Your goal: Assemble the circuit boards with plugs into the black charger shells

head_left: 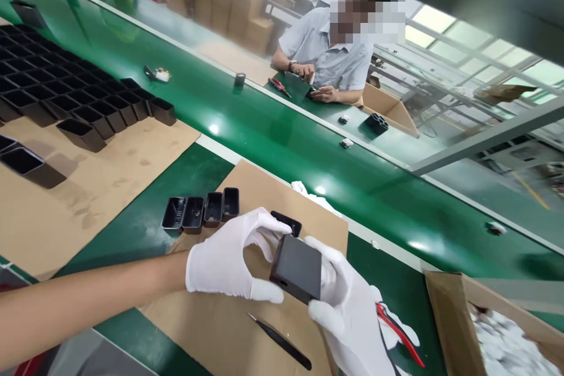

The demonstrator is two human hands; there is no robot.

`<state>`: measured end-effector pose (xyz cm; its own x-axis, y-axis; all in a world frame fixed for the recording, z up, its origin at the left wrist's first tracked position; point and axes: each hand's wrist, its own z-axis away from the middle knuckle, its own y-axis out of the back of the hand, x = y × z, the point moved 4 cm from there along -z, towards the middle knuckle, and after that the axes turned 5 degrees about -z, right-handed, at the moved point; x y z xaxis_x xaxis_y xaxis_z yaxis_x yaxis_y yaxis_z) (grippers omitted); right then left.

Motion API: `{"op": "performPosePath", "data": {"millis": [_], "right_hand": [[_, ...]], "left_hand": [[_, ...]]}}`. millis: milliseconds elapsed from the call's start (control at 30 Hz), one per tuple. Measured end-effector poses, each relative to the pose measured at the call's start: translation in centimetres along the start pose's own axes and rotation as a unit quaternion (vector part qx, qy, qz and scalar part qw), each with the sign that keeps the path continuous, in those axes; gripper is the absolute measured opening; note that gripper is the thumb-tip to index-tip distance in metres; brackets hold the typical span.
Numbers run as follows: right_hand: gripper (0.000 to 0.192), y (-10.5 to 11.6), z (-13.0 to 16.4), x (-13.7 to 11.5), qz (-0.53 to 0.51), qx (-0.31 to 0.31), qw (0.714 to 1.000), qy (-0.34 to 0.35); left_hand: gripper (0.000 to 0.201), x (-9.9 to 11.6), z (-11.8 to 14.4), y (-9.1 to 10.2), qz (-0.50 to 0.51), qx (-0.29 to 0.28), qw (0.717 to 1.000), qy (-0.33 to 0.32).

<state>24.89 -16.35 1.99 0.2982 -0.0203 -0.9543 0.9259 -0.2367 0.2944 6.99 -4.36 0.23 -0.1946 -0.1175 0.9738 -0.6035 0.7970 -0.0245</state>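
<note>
Gloved left hand and gloved right hand together grip a matte black rectangular plastic housing, fingers closed on its edges, above the brown cardboard sheet near the counter's front edge; black tweezers lie below it.

Right hand cut off at bottom edge, wrist unseen. Black box underside hidden by gloved fingers. Cardboard box cropped at corner. White contents blurred, unidentifiable. Co-worker's face pixelated.
</note>
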Motion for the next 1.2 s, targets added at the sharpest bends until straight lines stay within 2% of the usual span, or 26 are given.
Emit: {"op": "performPosePath", "data": {"millis": [100, 167, 333, 467, 567, 700, 800, 967, 1200], "right_hand": [[0.076, -0.2, -0.2, 0.1, -0.119, -0.013, 0.992, -0.05], [0.068, -0.7, -0.3, 0.2, -0.144, -0.005, 0.988, -0.057], [0.054, -1.7, -0.3, 1.0, -0.142, 0.022, 0.988, -0.059], [0.055, -2.1, -0.1, 1.5, -0.162, 0.014, 0.983, -0.085], [0.057, -2.1, -0.1, 1.1, -0.116, -0.004, 0.988, -0.098], [0.064, -2.7, -0.2, 0.8, -0.095, -0.045, 0.986, -0.13], [0.066, -3.7, -0.1, 1.3, -0.127, -0.066, 0.977, -0.16], [0.064, -4.2, -0.1, 1.4, -0.137, -0.067, 0.976, -0.153], [0.053, -3.9, -0.3, 0.4, -0.048, -0.045, 0.99, -0.126]], "left_hand": [[0.076, -0.7, 0.2, -0.3, 0.075, -0.004, 0.99, 0.118], [0.076, -1.2, 0.3, -0.7, 0.131, 0.002, 0.977, 0.171], [0.068, -2.2, 0.2, -1.1, 0.188, 0.033, 0.957, 0.219], [0.065, -2.7, 0.4, -1.1, 0.198, 0.045, 0.952, 0.227], [0.067, -2.9, 0.4, -0.8, 0.188, 0.048, 0.957, 0.214], [0.054, -2.4, 0.0, 0.1, 0.134, 0.052, 0.975, 0.167], [0.047, -1.6, -0.3, 0.6, 0.092, 0.029, 0.98, 0.173], [0.042, -0.9, -0.5, 0.8, 0.074, 0.02, 0.981, 0.18], [0.041, -1.2, -0.2, 0.6, 0.076, 0.024, 0.981, 0.177]]}}
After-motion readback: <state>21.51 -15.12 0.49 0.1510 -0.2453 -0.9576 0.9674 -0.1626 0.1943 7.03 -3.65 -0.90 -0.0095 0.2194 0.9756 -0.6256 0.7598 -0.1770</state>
